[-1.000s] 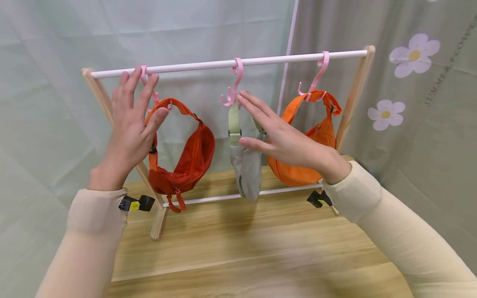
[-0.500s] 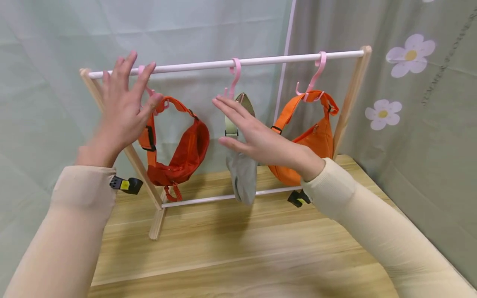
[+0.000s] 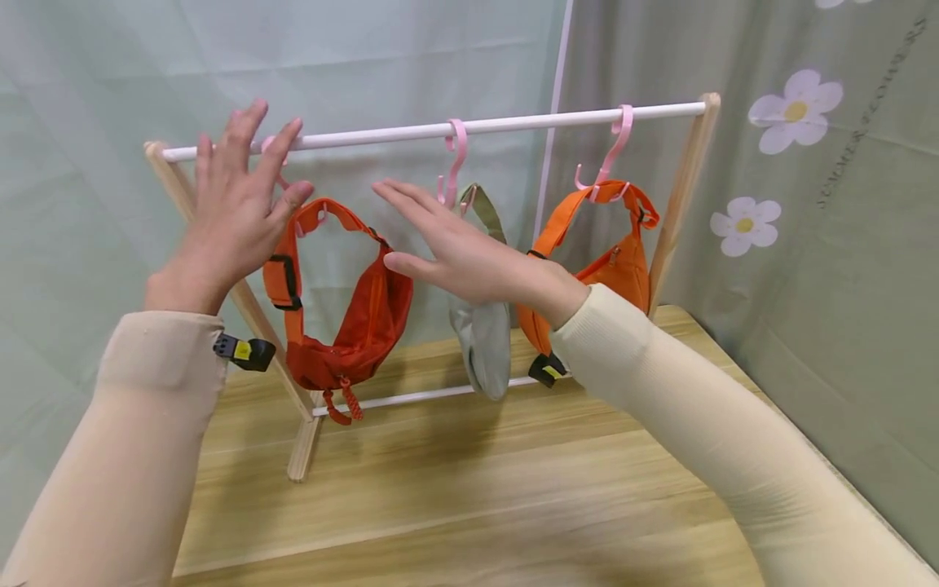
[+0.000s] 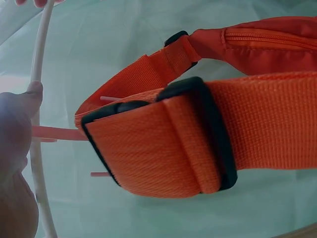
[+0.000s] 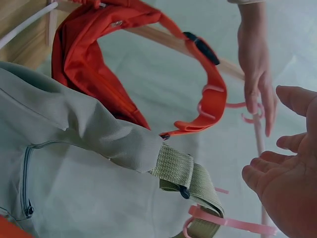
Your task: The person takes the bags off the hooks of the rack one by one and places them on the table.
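My left hand (image 3: 238,191) is at the left end of the white rail (image 3: 543,121), fingers spread and nearly straight, in front of a pink hook (image 4: 59,133). A red-orange waist bag (image 3: 370,314) hangs by its strap from that hook; its black buckle (image 4: 213,131) fills the left wrist view. My right hand (image 3: 477,257) reaches across the grey bag (image 3: 487,346), straight fingers pointing left toward the red-orange bag. The grey bag's green strap (image 5: 173,163) loops over the middle pink hook (image 3: 459,155). Neither hand grips anything.
Farther right, an orange bag (image 3: 627,273) hangs from another pink hook (image 3: 620,147). Wooden legs (image 3: 682,204) carry the rail, and a lower white bar (image 3: 418,396) runs above the wood-grain table (image 3: 440,497). A pale curtain (image 3: 411,65) stands behind.
My right hand has moved left, from beside the grey bag's hook to across the bag. My left hand has shifted slightly left and up. The red-orange strap has turned, showing its buckle.
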The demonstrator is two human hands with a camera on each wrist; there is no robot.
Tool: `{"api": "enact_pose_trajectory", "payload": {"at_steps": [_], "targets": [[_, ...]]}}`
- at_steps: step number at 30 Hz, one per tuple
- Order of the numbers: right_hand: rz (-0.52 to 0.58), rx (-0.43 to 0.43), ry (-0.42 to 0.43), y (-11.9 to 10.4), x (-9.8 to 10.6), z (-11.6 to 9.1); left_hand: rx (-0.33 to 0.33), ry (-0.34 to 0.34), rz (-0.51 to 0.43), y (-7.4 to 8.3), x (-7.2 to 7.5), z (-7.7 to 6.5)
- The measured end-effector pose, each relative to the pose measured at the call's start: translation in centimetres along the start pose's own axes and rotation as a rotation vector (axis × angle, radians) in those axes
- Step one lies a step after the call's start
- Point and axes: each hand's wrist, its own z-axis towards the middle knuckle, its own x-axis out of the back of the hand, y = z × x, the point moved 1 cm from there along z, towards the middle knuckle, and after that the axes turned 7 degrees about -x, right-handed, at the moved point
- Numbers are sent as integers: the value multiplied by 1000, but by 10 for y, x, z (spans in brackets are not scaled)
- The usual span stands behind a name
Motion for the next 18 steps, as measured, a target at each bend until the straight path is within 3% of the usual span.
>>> {"api": "enact_pose_trajectory", "payload": {"at_steps": [8,15,18], "targets": [[-43,-55,-51,-4,-7,26,6,18,-8,-5,-5,1],[-68,-84,-78,-6,-12,40,6,21,42,-4,-8,2],[-64,-90,-82,-6,-14,44,1,62,55,-5,-10,2]]}}
